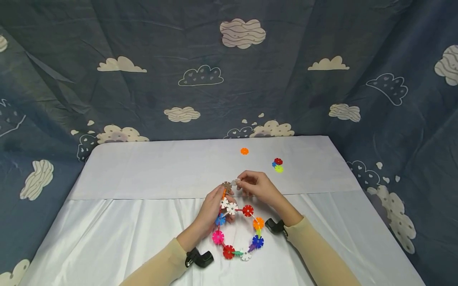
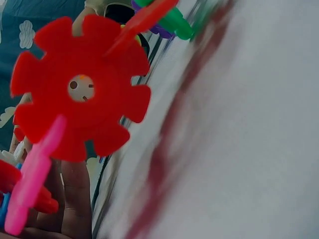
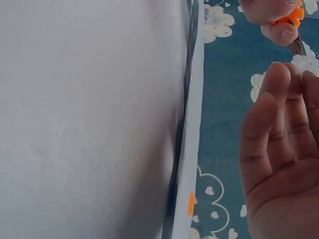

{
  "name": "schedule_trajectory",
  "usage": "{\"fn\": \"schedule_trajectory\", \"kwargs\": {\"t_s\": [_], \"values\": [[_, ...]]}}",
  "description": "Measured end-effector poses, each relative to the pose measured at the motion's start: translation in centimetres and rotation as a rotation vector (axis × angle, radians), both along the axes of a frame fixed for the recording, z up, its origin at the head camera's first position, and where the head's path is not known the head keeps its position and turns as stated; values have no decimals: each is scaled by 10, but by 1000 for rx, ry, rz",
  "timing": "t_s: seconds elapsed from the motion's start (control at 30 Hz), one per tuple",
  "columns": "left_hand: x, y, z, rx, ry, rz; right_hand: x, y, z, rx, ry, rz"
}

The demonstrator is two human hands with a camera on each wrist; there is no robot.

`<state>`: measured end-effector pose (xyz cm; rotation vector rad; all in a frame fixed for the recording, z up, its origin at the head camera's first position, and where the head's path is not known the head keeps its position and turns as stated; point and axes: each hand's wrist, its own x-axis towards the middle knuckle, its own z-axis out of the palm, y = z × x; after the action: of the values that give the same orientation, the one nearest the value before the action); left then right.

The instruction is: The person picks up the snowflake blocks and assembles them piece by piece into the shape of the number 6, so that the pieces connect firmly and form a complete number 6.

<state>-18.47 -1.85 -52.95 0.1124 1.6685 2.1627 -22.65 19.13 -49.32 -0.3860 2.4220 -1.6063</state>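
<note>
Toothed plastic flower discs are slotted together into a colourful ring (image 1: 229,252) hanging below my left hand (image 1: 206,212). That hand grips its upper end, around an orange disc (image 3: 298,16) and a brown disc (image 1: 227,186). My right hand (image 1: 260,186) pinches a white disc (image 1: 234,182) between thumb and fingertips, against the brown disc's edge; whether their slots are engaged I cannot tell. In the left wrist view, a red disc (image 2: 99,114) of the ring fills the near side, with a pink disc (image 2: 31,186) edge-on and a green disc (image 2: 174,22) joined to it.
Loose discs lie toward the table's far side: an orange disc (image 1: 244,151), and a small cluster with a red disc (image 1: 278,161), a yellow-green disc (image 1: 279,169) and a blue one partly covered. A white cloth (image 1: 143,238) covers the table; a cloud-patterned curtain (image 1: 157,47) hangs behind.
</note>
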Motion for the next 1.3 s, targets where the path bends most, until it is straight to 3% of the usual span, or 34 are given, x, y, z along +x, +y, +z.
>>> {"fn": "schedule_trajectory", "kwargs": {"t_s": [0.23,0.9,1.07,1.3], "values": [[1,1,2,7,-2,2,-2,2,-5,-19,-47,-2],[4,1,2,-9,3,3,0,-5,-8,39,258,46],[3,3,2,-17,15,-7,0,-4,-10,39,273,53],[0,1,4,-98,55,2,-1,-4,-7,62,257,74]]}}
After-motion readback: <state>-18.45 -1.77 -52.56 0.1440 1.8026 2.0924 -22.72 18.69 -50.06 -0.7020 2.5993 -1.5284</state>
